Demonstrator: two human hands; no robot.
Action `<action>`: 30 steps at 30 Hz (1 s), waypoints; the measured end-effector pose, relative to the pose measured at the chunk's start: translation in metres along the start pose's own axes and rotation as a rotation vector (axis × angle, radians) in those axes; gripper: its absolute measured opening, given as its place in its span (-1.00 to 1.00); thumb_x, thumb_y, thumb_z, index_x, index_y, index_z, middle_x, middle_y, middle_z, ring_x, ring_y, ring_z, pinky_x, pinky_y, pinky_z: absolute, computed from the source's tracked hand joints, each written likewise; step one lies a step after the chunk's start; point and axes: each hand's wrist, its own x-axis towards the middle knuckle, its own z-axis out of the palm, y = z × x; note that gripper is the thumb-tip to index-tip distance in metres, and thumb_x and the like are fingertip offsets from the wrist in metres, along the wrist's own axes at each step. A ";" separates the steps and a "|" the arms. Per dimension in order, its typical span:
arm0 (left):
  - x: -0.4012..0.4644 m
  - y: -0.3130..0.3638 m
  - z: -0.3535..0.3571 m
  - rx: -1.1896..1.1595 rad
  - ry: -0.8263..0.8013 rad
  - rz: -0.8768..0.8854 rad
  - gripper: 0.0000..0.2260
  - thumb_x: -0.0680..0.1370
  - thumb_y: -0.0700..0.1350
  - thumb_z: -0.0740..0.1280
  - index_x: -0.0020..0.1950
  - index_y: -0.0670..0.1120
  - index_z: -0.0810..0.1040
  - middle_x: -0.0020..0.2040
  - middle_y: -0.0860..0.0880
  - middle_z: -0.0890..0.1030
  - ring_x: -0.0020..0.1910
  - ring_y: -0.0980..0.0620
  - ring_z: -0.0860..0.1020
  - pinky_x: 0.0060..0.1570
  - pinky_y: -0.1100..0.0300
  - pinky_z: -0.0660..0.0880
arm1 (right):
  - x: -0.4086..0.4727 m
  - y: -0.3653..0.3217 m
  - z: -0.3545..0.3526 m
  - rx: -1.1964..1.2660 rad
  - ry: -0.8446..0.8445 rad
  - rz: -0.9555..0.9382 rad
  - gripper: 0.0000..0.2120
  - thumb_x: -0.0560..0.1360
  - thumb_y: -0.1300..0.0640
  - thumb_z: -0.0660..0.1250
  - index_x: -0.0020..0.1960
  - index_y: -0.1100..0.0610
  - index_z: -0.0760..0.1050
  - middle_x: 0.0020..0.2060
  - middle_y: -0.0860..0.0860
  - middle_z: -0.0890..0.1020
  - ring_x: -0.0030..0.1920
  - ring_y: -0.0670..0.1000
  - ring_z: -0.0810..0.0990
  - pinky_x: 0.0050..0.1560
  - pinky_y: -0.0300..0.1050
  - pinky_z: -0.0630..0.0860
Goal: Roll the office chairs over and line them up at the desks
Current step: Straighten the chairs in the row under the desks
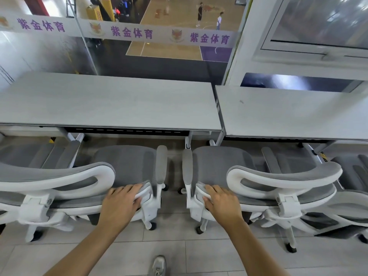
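Left hand [121, 204] grips left chair [127, 166]; right hand [221, 203], right chair [221, 166].

Under the left hand [121, 204] the chair [127, 168] has grey mesh on a white frame; the chair [221, 166] under the right hand [223, 202] shows the same grey mesh and white frame, with black casters. Ahead of both hands the desks [111, 104] are pale grey with a faint wood grain and a black strip below the edge. Beyond them a white banner [151, 33] carries purple characters and red-gold emblems. Farther off lies a tan wooden court [179, 36] with a purple zone. Below the hands the floor [189, 253] is light grey tile, and a grey shoe [159, 264] shows.
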 end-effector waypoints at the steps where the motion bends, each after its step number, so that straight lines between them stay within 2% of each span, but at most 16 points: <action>1: 0.001 0.000 -0.001 0.000 -0.002 -0.003 -0.62 0.35 -0.03 0.58 0.14 0.04 0.61 -0.11 0.09 0.68 -0.19 -0.03 0.65 -0.16 0.04 0.49 | 0.001 -0.001 0.001 0.004 0.002 0.001 -0.63 0.32 -0.10 0.59 0.07 -0.03 0.63 -0.22 -0.13 0.65 -0.29 -0.05 0.64 -0.27 -0.14 0.58; 7: 0.005 0.004 -0.003 -0.015 -0.042 -0.050 -0.67 0.37 -0.01 0.52 0.11 0.07 0.60 -0.15 0.10 0.67 -0.22 -0.02 0.62 -0.16 0.05 0.49 | 0.005 -0.004 0.002 0.018 0.008 0.014 -0.63 0.30 -0.09 0.60 0.05 -0.01 0.64 -0.25 -0.10 0.63 -0.33 -0.02 0.62 -0.33 -0.13 0.56; 18: 0.005 0.003 -0.006 -0.021 -0.087 -0.057 -0.68 0.38 0.00 0.52 0.11 0.07 0.59 -0.15 0.09 0.67 -0.22 -0.03 0.62 -0.16 0.07 0.52 | 0.001 -0.005 0.001 0.066 -0.012 0.050 -0.66 0.37 -0.10 0.55 0.08 -0.03 0.61 -0.21 -0.09 0.66 -0.27 -0.01 0.64 -0.27 -0.11 0.60; 23: 0.006 0.013 -0.017 -0.087 -0.072 -0.038 -0.61 0.34 -0.07 0.55 0.14 0.05 0.60 -0.05 0.07 0.66 -0.15 -0.05 0.64 -0.12 0.02 0.55 | 0.005 -0.007 -0.012 0.200 -0.017 0.093 -0.63 0.50 -0.11 0.39 0.26 0.00 0.54 0.04 -0.08 0.66 -0.04 0.00 0.65 -0.05 -0.08 0.62; 26: 0.014 0.036 -0.027 -0.174 -0.042 0.017 -0.67 0.40 -0.09 0.49 0.16 0.04 0.59 0.07 0.06 0.63 -0.03 -0.04 0.62 -0.02 0.02 0.52 | 0.008 -0.015 -0.036 0.297 0.048 0.094 -0.60 0.58 -0.09 0.22 0.34 0.05 0.49 0.17 -0.05 0.61 0.09 0.02 0.61 0.12 -0.01 0.60; 30: 0.018 0.082 -0.048 -0.233 0.037 0.145 -0.73 0.47 -0.08 0.42 0.17 0.04 0.57 0.11 0.06 0.58 0.04 -0.04 0.57 0.06 0.02 0.47 | -0.003 -0.017 -0.076 0.353 0.180 0.096 -0.59 0.58 0.02 0.32 0.41 0.07 0.45 0.28 -0.02 0.55 0.23 0.01 0.52 0.25 -0.04 0.50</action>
